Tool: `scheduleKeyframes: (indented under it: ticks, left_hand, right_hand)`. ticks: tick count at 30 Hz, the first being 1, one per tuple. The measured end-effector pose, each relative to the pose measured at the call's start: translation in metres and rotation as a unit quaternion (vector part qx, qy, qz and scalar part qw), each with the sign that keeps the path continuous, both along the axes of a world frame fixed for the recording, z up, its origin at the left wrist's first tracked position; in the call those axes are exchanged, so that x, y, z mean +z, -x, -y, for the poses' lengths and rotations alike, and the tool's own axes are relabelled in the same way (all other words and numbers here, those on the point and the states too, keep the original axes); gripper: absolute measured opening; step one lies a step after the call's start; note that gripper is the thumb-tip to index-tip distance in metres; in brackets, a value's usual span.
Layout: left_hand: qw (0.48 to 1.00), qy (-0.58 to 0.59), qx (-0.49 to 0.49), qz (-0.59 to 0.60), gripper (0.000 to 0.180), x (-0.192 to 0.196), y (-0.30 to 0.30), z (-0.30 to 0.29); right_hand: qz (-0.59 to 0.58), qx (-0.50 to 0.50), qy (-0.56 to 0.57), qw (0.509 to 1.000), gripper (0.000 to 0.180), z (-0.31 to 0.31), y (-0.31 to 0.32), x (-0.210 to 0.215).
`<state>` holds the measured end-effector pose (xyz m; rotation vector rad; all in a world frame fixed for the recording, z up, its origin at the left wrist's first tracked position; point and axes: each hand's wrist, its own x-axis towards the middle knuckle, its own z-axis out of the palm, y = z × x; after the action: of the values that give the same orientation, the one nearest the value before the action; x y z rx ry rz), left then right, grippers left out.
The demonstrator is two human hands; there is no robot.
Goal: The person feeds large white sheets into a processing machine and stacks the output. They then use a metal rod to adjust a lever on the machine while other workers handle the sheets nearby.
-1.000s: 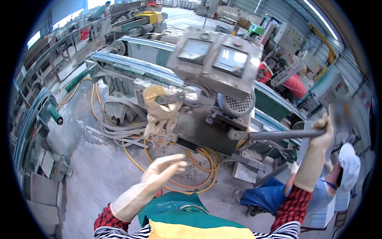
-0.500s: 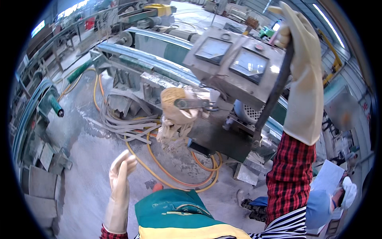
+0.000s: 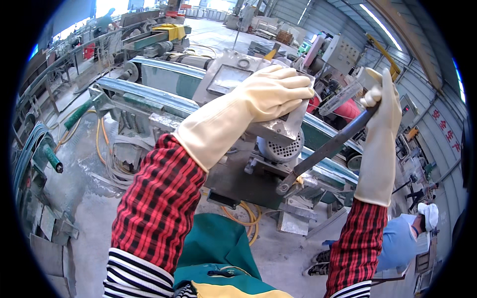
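Both of my hands wear long cream rubber gloves. My left hand [image 3: 273,94] lies palm down on the top of a grey metal control box [image 3: 278,130], fingers stretched out toward its right edge and covering part of its face. A glass-covered window [image 3: 228,79] shows left of that hand. My right hand [image 3: 382,102] is wrapped round the upper end of a long dark metal lever [image 3: 330,146], which slopes down left to a pivot beside the machine. Under the box sits a motor with a perforated round cover [image 3: 283,148].
Pale blue-edged rails [image 3: 149,94] run behind the box. Orange hoses [image 3: 253,226] coil on the floor below. A person in blue with a white head covering [image 3: 402,241] is close by on the right. Another person [image 3: 106,22] stands far back left.
My left hand has risen from low on the left onto the control box. My right hand still grips the lever, which now leans farther to the right. The view has shifted.
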<state>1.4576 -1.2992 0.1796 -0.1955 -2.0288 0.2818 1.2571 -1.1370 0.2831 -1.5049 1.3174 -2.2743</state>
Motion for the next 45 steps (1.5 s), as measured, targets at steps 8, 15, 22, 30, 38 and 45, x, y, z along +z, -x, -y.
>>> scheduleKeyframes:
  ticks: [8, 15, 22, 30, 38, 45]
  left_hand:
    - [0.991, -0.004, 0.107, 0.079, 0.020, -0.010, 0.043, -0.016]
    - [0.975, -0.101, 0.141, 0.142, 0.021, 0.005, 0.020, -0.034]
    - [0.889, -0.437, -0.105, 0.091, 0.032, -0.017, 0.039, 0.029]
    - [0.678, -0.606, -0.416, 0.006, 0.053, 0.010, -0.014, 0.088]
    - [0.638, -0.727, -0.253, -0.014, 0.056, -0.025, -0.182, -0.048]
    - [0.441, -0.873, -0.116, 0.174, 0.042, -0.107, -0.155, -0.214]
  right_hand:
    - [0.036, 0.078, 0.006, 0.996, 0.040, 0.010, -0.002, -0.005]
    - [-0.014, 0.016, -0.099, 0.995, 0.024, 0.064, -0.136, -0.008]
    - [-0.218, -0.046, -0.140, 0.965, 0.031, 0.108, -0.082, -0.025]
    - [-0.281, 0.076, -0.207, 0.934, 0.034, 0.120, -0.180, -0.070]
    - [-0.494, 0.146, -0.174, 0.839, 0.037, 0.053, -0.257, -0.235]
    - [-0.570, 0.243, -0.200, 0.759, 0.041, -0.024, -0.246, -0.347]
